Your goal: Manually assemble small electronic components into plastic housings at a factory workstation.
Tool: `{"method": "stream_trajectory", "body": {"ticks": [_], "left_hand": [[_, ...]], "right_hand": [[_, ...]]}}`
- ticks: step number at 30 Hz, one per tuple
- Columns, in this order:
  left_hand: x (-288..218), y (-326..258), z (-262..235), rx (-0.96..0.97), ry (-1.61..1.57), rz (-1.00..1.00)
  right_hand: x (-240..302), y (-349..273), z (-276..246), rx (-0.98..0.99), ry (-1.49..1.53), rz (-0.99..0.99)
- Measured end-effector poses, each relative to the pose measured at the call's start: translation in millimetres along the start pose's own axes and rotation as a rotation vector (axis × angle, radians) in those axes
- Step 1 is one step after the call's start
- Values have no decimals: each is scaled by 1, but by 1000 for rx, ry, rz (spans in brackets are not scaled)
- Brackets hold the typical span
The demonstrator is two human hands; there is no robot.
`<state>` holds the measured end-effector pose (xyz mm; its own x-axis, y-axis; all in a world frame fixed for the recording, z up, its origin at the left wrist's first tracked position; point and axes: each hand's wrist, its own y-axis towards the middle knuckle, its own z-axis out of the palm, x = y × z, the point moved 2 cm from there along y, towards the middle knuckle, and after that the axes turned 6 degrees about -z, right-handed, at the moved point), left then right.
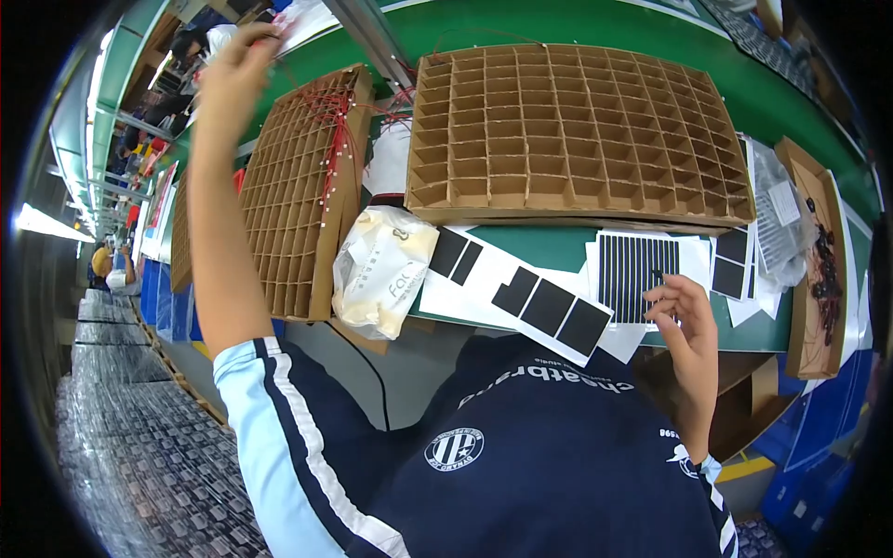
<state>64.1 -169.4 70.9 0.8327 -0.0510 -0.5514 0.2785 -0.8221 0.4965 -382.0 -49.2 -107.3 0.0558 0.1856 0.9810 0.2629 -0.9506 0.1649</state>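
Right of centre in the frame, a white sheet with black stripes (633, 265) lies on the green table (558, 244), and a small black piece (659, 276) shows above it, right at the fingertips of the right hand (662, 305). That hand hangs over the sheet's lower right part with its fingers curled and its thumb near them; I cannot tell whether the grip is clamped on the black piece.

At the upper left of the frame, the left hand (260, 42) is raised on an outstretched arm, thumb and fingers bunched close beside a blurred reddish patch. Whether this grip holds anything cannot be told.

Below and to the right of it, red wires with white ends (337, 139) trail over a divided cardboard box (327, 270). A larger divided box (577, 219) fills the upper middle, its many compartments facing up. Between the two boxes, lower down, sits a crumpled whitish plastic bag (383, 270). Beside it, white sheets with black rectangles (551, 309) slant toward the striped one.

Toward the right edge are a clear plastic bag (779, 223) and a shallow cardboard tray (802, 321) with dark, tangled wired parts (824, 260) inside.
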Motion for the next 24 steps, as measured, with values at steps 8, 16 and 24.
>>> {"method": "stream_trajectory", "body": {"ticks": [8, 16, 24], "left_hand": [[-54, -43, -26, 106, -790, 259], [-113, -178, 103, 1043, -1210, -360], [-130, -252, 189, 1310, -1509, -898]], "right_hand": [[3, 0, 8, 36, -7, -38], [11, -3, 1, -39, -5, -146], [16, 2, 1, -61, -106, -226]]}}
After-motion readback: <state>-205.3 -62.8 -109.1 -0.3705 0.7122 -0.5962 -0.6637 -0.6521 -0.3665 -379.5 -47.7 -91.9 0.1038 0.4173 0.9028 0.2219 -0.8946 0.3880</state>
